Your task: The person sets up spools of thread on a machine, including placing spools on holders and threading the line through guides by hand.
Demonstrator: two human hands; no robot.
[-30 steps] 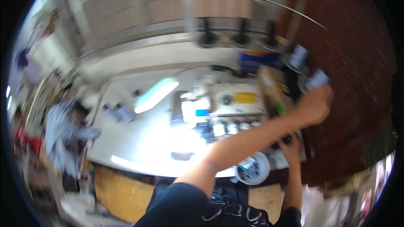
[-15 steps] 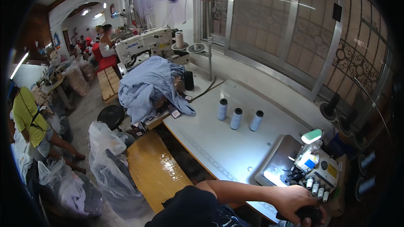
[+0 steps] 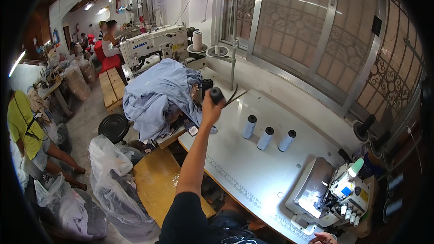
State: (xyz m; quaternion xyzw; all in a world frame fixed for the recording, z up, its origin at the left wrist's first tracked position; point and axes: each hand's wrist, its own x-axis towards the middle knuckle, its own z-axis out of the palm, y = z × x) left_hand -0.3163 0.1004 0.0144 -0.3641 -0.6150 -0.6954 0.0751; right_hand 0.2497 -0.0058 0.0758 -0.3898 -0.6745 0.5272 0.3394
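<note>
Gripping black spool (image 3: 217,94) in curled left hand (image 3: 210,110). Could topple neighbouring dark spool (image 3: 206,84), clearance being so tight. Can't tell for half-cropped right hand (image 3: 323,238), tbh.

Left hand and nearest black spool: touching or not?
Touching. The head view shows the left hand with its grip closed around the black spool.

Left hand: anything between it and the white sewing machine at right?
Head view: three light-blue thread cones stand on the white tabletop between left hand and machine.
</note>
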